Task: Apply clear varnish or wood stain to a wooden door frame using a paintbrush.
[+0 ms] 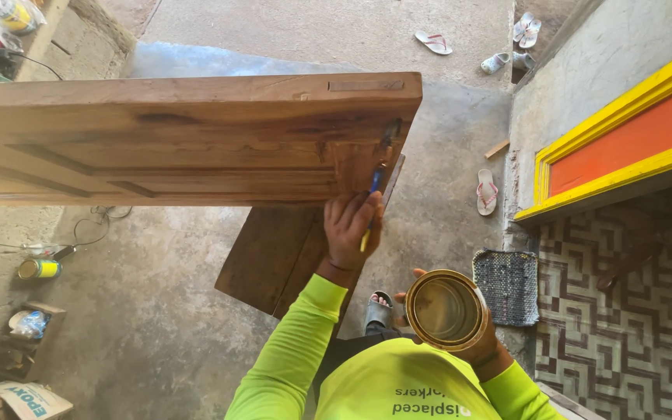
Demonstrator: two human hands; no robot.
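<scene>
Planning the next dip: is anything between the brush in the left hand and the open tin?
Nothing visible. The left hand holds the brush up at the wooden door's corner; the right hand holds the tin, mouth uncovered, with only open space between them.

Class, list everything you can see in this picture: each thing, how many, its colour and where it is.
wooden door: one, brown, lying flat, upper left
brush: one, blue and yellow handle, at door's corner
open tin: one, metal, lower centre
sandals: several, pale, scattered on concrete floor
mat: one, grey, by the doorway
door frame: one, yellow and orange, right
small can: one, yellow, left floor
left hand: holds brush
right hand: holds tin
</scene>
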